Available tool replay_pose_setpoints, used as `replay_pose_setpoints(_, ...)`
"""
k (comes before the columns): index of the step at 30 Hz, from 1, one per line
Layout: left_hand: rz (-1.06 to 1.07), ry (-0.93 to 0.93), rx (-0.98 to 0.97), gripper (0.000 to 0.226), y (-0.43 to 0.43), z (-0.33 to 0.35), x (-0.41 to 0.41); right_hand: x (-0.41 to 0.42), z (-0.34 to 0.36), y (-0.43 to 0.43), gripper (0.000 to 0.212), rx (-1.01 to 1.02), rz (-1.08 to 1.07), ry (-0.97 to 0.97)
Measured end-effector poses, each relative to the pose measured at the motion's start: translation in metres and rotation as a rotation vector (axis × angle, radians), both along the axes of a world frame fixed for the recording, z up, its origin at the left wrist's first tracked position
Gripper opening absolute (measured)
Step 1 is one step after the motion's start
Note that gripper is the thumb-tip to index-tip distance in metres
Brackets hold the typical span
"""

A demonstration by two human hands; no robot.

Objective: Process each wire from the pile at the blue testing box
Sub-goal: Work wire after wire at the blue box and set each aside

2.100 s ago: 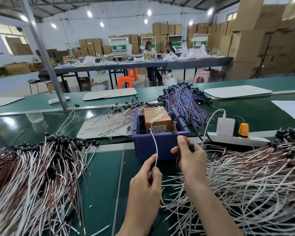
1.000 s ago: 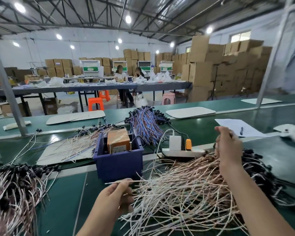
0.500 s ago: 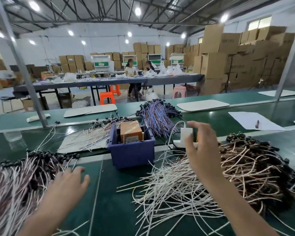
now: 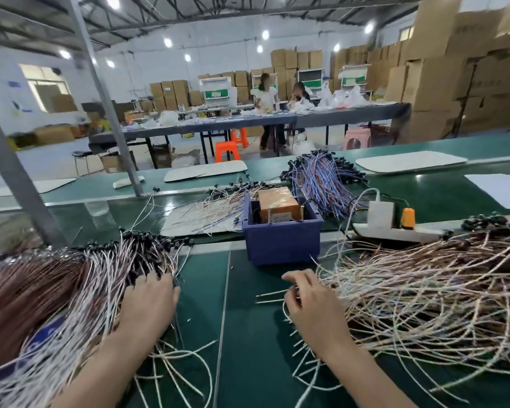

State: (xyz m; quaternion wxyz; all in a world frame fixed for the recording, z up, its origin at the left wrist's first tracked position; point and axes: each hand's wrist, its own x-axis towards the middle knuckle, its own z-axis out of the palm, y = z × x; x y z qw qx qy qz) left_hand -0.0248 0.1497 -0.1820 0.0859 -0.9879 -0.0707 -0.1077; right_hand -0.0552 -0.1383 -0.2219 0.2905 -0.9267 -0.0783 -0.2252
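Observation:
The blue testing box (image 4: 281,244) stands mid-table with an orange-brown unit (image 4: 278,201) inside it. A large pile of white and brown wires (image 4: 56,293) with black ends lies on the left. My left hand (image 4: 147,301) rests flat on its right edge, fingers spread into the wires. A second pile of tangled wires (image 4: 424,290) lies on the right. My right hand (image 4: 309,301) is at that pile's left edge, fingers curled and pinching a wire (image 4: 267,294) whose bare ends stick out to the left.
Behind the box lie a bundle of blue and purple wires (image 4: 321,181) and loose wires on a white sheet (image 4: 203,213). A power strip (image 4: 395,232) with a white adapter and an orange plug sits right of the box. A slanted metal post (image 4: 106,98) rises at the left.
My left hand has moved forward onto the left pile. My right hand has dropped from near the power strip to the left edge of the right pile and closed on a wire.

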Motion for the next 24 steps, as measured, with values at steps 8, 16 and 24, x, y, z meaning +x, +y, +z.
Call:
replay_pose_setpoints(8, 0.076, 0.061, -0.07, 0.04, -0.024, -0.004, 0.046, 0.0, 0.004, -0.004, 0.024, 0.212, 0.039, 0.08)
replay_pose_setpoints(16, 0.231, 0.233, -0.097, 0.044, -0.019, 0.011, 0.09, 0.001, 0.004, -0.009, 0.024, 0.403, 0.057, 0.099)
replay_pose_setpoints(24, 0.172, 0.195, 0.053, 0.039, -0.014, 0.008, 0.098, 0.001, 0.005, -0.013, 0.031, 0.665, 0.047, 0.097)
